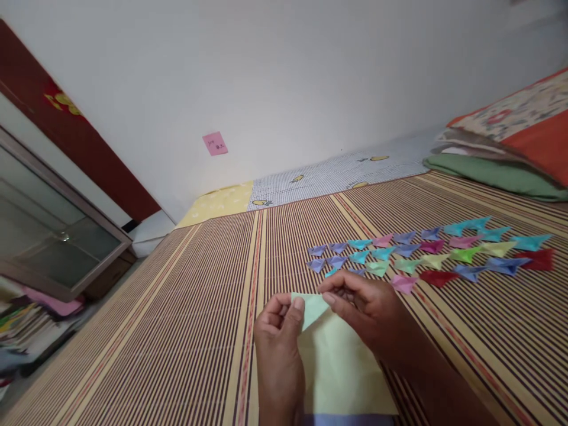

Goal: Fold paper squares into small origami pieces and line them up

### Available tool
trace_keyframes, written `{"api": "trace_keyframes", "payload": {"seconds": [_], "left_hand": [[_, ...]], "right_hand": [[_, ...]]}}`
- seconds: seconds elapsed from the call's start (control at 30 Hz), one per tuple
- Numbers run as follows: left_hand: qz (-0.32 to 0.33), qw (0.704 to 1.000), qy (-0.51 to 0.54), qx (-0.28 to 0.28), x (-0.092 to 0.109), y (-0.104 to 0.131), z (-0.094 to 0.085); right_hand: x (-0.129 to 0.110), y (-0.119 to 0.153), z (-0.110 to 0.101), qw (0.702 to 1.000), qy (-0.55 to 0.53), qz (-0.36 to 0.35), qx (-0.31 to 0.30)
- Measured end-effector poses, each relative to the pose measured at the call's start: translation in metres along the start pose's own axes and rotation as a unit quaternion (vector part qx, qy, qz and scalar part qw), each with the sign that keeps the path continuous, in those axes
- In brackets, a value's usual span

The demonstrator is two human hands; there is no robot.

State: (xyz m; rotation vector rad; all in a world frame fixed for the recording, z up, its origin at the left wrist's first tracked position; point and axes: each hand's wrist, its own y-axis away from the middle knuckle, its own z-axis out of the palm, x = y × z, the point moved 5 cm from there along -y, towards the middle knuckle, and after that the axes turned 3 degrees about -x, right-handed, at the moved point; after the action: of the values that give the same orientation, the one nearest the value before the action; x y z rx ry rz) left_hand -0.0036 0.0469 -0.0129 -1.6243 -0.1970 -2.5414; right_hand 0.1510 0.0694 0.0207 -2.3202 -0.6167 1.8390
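Note:
A pale green folded paper (313,307), roughly triangular, is held up between my two hands. My left hand (280,331) pinches its left corner, thumb in front and fingers curled behind. At the right corner, my right hand (361,305) grips the paper between thumb and index finger. Beneath the hands lies a larger pale yellow-green sheet (346,367), with a strip of blue-violet (350,420) showing at its near edge. Beyond my right hand, several small folded paper pieces (465,254) in blue, pink, green, yellow and red stand in rows.
A striped mat (186,331) covers the bed surface. Folded bedding (510,142) is piled at the far right. The white wall (302,77) carries a pink note (215,144). To the left stand a glass-fronted cabinet door (53,219) and a stack of books (26,325).

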Motion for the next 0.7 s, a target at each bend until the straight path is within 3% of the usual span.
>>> {"api": "trace_keyframes", "payload": {"seconds": [0.17,0.3,0.53,0.7], "left_hand": [[0.019,0.999,-0.028,0.007,0.0,0.0,-0.003],[0.021,0.999,-0.041,0.003,-0.001,-0.002,-0.007],[0.048,0.975,-0.187,-0.111,0.015,0.002,0.007],[0.055,0.977,-0.176,-0.104,0.017,0.004,0.011]], "right_hand": [[0.01,0.001,0.005,0.997,0.019,0.052,-0.048],[0.01,0.0,0.005,0.996,0.042,0.026,-0.071],[0.004,0.0,0.01,0.992,-0.028,0.042,-0.114],[0.013,0.0,0.013,0.99,-0.075,0.055,-0.106]]}}
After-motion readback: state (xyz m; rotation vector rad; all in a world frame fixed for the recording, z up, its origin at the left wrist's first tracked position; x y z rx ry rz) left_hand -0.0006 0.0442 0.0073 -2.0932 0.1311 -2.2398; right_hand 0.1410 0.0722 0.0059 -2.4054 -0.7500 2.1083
